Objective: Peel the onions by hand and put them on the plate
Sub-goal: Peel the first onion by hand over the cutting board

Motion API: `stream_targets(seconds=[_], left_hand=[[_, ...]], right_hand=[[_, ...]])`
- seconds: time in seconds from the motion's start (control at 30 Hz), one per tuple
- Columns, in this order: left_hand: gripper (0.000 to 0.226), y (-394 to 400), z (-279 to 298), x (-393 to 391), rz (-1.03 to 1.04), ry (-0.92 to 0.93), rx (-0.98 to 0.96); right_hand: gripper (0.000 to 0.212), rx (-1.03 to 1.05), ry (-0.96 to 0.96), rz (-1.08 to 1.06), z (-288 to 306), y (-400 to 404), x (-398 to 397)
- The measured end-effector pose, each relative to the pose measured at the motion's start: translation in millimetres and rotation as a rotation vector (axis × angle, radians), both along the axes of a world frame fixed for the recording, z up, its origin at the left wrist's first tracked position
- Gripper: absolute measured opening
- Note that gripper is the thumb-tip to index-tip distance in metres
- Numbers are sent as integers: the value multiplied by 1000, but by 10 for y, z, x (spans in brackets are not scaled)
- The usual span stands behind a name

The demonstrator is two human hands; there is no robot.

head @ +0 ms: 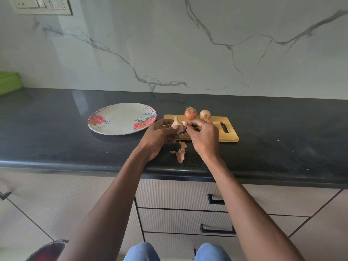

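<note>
Head view, centre of the frame: the fingers of the right hand (204, 137) are curled together, their tips pinching a scrap of skin at the right side of a pale, half-peeled onion (177, 123). The left hand (158, 137) cups that onion from the left and below, fingers bent round it. The onion's long axis stands roughly upright, its narrow neck pointing toward the top of the frame, tilted a little left. It is held above the near left corner of a rectangular light wooden cutting board (222, 131) with a slot handle at its right end.

Both forearms rise bare from the lower edge of the frame and converge at the onion, backs of the hands facing the camera, wrists over the front part of the black stone table (56, 140).

At the board's far edge stand two unpeeled orange-brown onions: the left one (190, 113) with its hairy root tuft pointing up, the right one (205, 114) just beside it. Left of the board lies a round white plate with red rose print (120, 119). Dry brown skin scraps (181, 153) lie on the table between the wrists.
</note>
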State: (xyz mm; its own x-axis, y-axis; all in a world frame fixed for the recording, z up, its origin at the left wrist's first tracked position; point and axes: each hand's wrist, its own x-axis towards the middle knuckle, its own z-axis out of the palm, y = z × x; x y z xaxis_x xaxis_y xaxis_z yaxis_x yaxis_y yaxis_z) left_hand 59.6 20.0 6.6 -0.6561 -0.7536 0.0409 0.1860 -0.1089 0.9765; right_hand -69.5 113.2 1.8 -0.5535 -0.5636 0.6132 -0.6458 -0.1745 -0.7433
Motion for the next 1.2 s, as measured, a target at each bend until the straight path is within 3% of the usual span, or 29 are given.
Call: stream_targets(seconds=[0.2, 0.33, 0.63, 0.8, 0.97, 1.2], left_hand=[[42, -11, -17, -4, -28, 1, -3], [27, -24, -27, -5, 10, 14, 28], [40, -44, -32, -35, 56, 36, 36], [28, -43, 23, 12, -7, 63, 82], [45, -28, 0, 18, 33, 40, 90], [12, -37, 40, 30, 40, 83, 144]], right_hand=[[13, 34, -82, 11, -6, -20, -25], [8, 30, -86, 26, 4, -3, -15], [4, 67, -69, -63, -35, -37, -57], [8, 97, 19, -88, -27, -17, -38], [10, 112, 40, -71, -10, -1, -33], [9, 149, 54, -78, -7, -5, -31]])
